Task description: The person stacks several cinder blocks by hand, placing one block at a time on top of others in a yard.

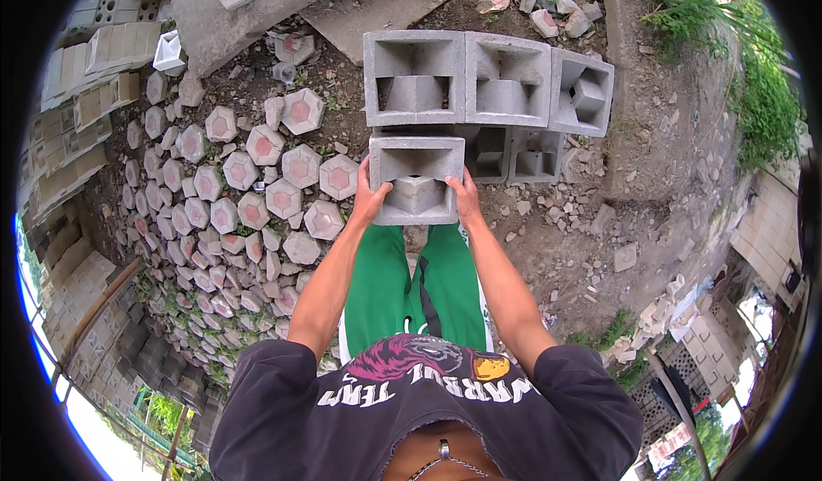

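Observation:
A grey square concrete vent block (417,144) with a hollow, angled inside is held between my two hands in front of my legs. My left hand (370,192) grips its left side, thumb over the front rim. On the opposite side my right hand (465,197) is closed round the edge in the same way. Just beyond it, three similar blocks (507,46) stand side by side in a slightly curving row. Beneath that row, more blocks (536,157) show in part; the held block covers some of them.
Hexagonal pavers (264,143) with reddish centres lie scattered over the ground to the left. Flat concrete slabs (381,14) lie at the back. Stacked blocks (81,61) line the far left. Rubble (561,211) litters the dirt at right, with green plants (765,95) beyond.

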`<move>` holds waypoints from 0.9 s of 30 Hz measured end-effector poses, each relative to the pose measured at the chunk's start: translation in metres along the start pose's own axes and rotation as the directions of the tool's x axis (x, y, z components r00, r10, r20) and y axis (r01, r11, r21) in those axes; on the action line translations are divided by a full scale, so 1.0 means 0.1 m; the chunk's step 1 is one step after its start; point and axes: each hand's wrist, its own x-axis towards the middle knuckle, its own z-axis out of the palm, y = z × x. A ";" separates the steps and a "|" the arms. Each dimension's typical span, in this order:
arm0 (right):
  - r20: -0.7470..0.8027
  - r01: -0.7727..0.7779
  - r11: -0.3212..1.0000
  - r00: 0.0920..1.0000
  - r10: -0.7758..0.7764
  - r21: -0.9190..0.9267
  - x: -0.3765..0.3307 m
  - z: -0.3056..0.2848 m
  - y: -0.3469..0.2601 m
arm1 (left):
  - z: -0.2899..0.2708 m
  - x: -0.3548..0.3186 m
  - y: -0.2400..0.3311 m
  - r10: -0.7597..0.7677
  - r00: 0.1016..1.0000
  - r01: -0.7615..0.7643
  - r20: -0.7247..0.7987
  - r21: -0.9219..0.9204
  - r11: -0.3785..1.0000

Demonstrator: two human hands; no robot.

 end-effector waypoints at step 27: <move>0.072 -0.284 0.801 0.954 0.291 0.527 -0.14 -0.06 0.24 | 0.08 -0.03 -0.51 -0.508 0.801 0.530 0.315 -0.768 0.360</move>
